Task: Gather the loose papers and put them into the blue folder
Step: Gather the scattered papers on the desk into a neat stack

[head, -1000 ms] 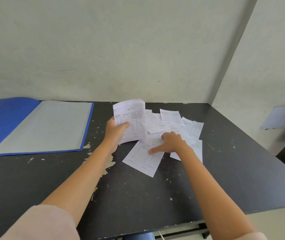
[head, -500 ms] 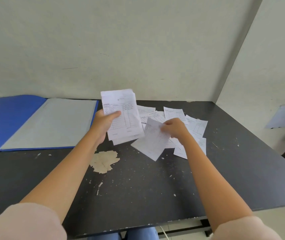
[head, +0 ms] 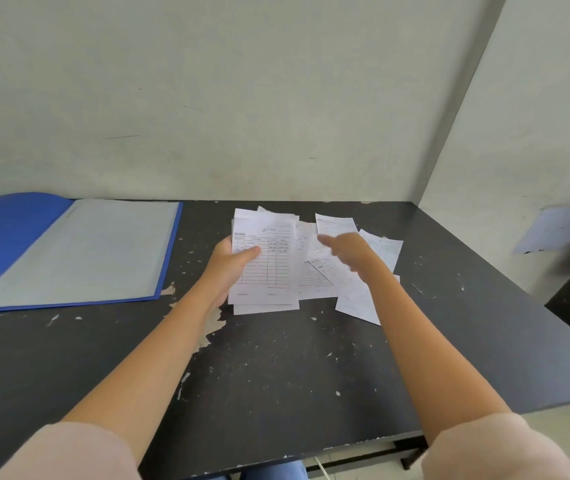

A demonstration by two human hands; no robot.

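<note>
White printed sheets, gathered into a stack (head: 266, 268), are gripped by the left hand (head: 228, 268), with the thumb laid across the front sheet and the stack raised off the black tabletop (head: 276, 375). Several loose papers (head: 356, 296) are spread flat beneath and beyond the right hand (head: 349, 251), which is blurred. The spread of its fingers cannot be determined. The blue folder (head: 2, 244) is laid open, well to the left of the left fingers.

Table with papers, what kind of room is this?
Probably an office or study corner: a black table against a bare wall, an open blue folder, and a stack of printed forms in the left hand.
</note>
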